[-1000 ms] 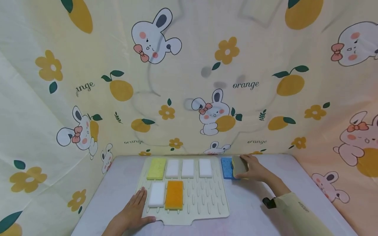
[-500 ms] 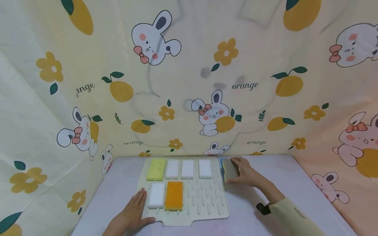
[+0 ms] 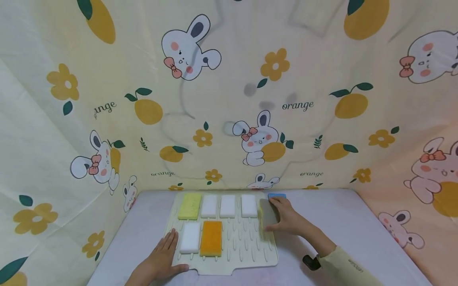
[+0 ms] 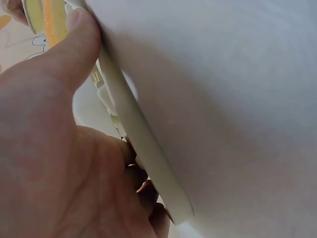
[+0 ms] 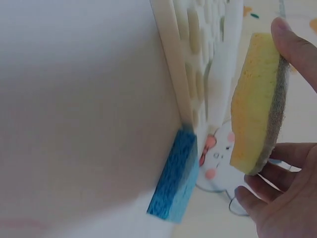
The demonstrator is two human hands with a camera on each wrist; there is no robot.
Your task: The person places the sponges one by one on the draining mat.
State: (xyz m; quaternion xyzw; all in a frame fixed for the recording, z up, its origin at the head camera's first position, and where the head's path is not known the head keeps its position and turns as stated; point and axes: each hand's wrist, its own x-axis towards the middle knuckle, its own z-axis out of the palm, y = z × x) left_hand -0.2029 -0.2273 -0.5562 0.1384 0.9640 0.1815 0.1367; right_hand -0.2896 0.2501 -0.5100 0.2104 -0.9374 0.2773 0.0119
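Note:
My right hand [image 3: 291, 220] pinches a yellow sponge with a grey-brown backing [image 5: 260, 104] by its ends, thumb at one end and fingers at the other. In the head view this sponge is held on edge above the right side of a cream ridged board [image 3: 247, 254]. A blue sponge [image 5: 173, 178] lies on the table by the board's far right corner, partly covered by my right hand in the head view. At the board's near left edge rests my left hand [image 3: 157, 256], fingers extended along the side and thumb [image 4: 84, 29] touching the front rim.
Along the board's back row lie a yellow-green sponge [image 3: 189, 206] and three white sponges, one of them [image 3: 249, 205] nearest the held sponge. Its front row has a white sponge [image 3: 190, 237] beside an orange sponge [image 3: 211, 238]. A patterned curtain [image 3: 229, 79] hangs behind the table.
My right hand has carried the grey-backed sponge leftward and nearer, from over the blue sponge to over the board's right side. The left hand keeps its place on the board.

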